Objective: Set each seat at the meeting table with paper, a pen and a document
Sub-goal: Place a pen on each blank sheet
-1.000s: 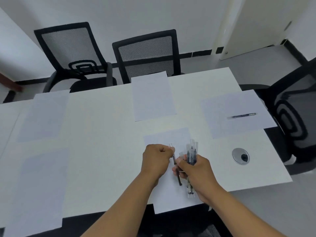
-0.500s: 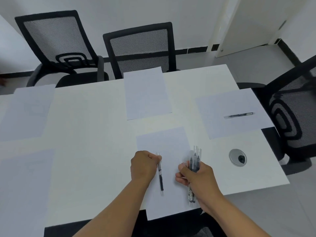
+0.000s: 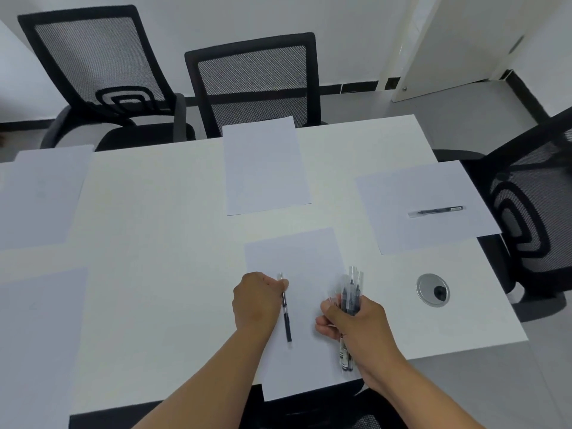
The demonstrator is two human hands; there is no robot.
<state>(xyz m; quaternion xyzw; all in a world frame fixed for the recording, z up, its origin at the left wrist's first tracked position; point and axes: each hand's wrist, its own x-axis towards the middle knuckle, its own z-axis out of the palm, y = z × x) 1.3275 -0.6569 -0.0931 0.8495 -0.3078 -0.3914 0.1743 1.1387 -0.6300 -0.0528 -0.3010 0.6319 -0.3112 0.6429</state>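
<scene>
Paper lies at every visible seat on the tabletop (image 3: 161, 274), but pens at two: one beside the cable grommet (image 3: 432, 288), one left hand (image 3: 258, 300) pinches onto the near sheet (image 3: 297, 258); right hand (image 3: 356, 323) grips spare pens (image 3: 351, 294); no documents visible.

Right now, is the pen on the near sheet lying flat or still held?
Still held. The left hand pinches the black pen near its top end; its lower end lies on the white paper sheet.

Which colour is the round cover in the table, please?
The cover is silver-grey with a black hole, seen in the head view.
</scene>
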